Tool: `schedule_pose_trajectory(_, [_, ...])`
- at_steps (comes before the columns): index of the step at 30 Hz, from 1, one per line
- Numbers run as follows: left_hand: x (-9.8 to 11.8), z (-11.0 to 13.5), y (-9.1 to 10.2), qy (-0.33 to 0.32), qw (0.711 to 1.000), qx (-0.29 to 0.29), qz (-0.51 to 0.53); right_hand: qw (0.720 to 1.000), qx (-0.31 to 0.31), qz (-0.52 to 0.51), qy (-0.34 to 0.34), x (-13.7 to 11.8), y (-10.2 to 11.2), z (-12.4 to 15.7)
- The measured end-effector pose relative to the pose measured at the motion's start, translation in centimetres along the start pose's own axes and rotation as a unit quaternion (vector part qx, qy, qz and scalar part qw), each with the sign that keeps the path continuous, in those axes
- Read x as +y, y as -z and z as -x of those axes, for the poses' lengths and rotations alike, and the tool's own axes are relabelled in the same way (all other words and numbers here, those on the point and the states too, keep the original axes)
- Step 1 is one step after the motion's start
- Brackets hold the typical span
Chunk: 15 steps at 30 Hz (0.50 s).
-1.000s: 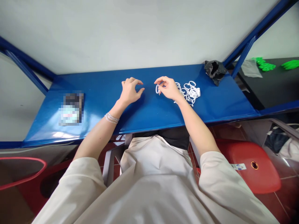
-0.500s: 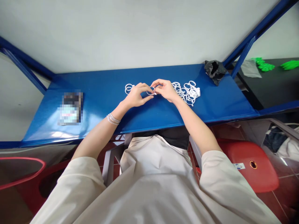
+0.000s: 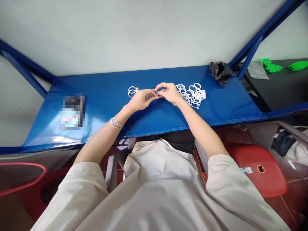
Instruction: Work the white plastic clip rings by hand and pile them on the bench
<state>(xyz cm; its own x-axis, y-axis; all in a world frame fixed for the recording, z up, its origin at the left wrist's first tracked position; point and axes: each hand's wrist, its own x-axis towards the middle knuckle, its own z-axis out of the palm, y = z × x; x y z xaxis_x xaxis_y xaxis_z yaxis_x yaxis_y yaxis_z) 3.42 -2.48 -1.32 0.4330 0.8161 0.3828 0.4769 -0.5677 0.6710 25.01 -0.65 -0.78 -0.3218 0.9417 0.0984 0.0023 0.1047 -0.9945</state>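
Blue metal shelf [image 3: 144, 123] fills the middle of your view, set against a pale wall [image 3: 134, 35], with a black shelf [image 3: 271, 86] at the upper right carrying bright green pieces [image 3: 297, 65] and a red plastic stool [image 3: 255, 170] below it at the lower right. On the blue top, a pixel-blurred packet [image 3: 71, 113] lies toward the left, and a crumpled black bag [image 3: 220, 73] sits at the back on the right. A loose heap of white plastic rings [image 3: 192, 95] lies just beside your right hand [image 3: 169, 93], and a linked pair of rings [image 3: 132, 91] lies just beyond your left hand [image 3: 141, 101], whose wrist wears a silver bracelet [image 3: 116, 123]. Your hands meet near the shelf's centre, both sets of fingertips pressed together, pinching one small white ring [image 3: 154, 93] between them.
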Motion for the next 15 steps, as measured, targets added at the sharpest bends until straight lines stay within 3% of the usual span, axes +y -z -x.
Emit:
schedule_pose_trajectory(5, [-0.01, -0.11, 0.24, 0.001, 1.0, 0.029, -0.002, 0.996, -0.017, 0.078, 0.048, 0.06, 0.11, 0.04])
schedule_pose_trajectory(10, [0.08, -0.2, 0.52, -0.004, 0.998, 0.059, -0.001, 0.973, -0.04, 0.201, 0.11, 0.05, 0.2, 0.31])
schedule_pose_trajectory(15, [0.22, -0.12, 0.55, -0.004, 0.999, 0.043, 0.015, 0.964, -0.077, 0.208, 0.148, 0.6, 0.24, 0.04])
